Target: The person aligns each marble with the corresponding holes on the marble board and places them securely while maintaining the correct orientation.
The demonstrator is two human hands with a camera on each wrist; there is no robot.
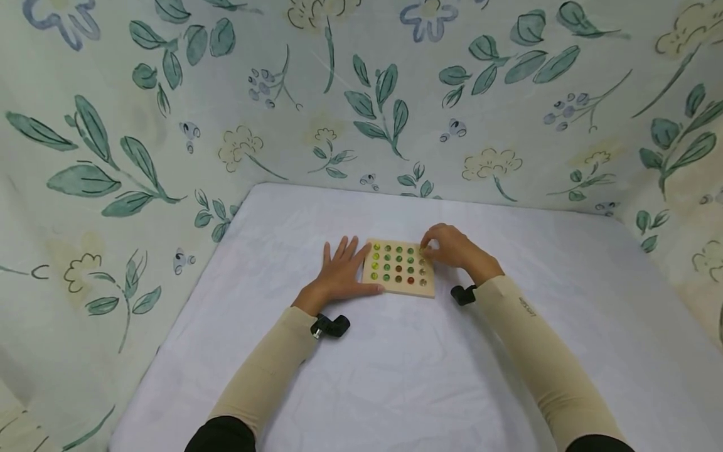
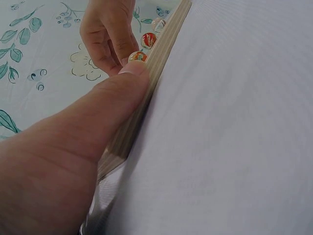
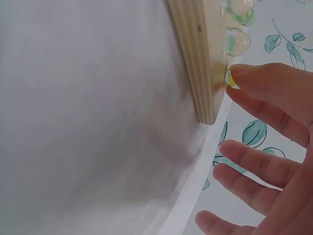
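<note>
A pale wooden board (image 1: 404,289) lies on the white cloth, holding rows of glass marbles in yellow-green, green, red-brown and clear tones. Along its left side rests my left hand (image 1: 341,274), fingers spread and straight, with the thumb (image 2: 122,90) extended against the board's front edge. My right hand (image 1: 452,246) is at the far right corner, where thumb and forefinger pinch a clear marble with a yellow streak (image 3: 232,81) right at the board's top surface. Its other fingers extend loosely. Whether that marble sits fully in a hole is hidden by the fingertips.
White cloth (image 1: 407,376) covers the table around the board. Behind it hangs a fabric backdrop (image 1: 316,125) printed with leaves and flowers. Each wrist carries a small black camera mount, the left one (image 1: 331,326) and the right one (image 1: 463,295).
</note>
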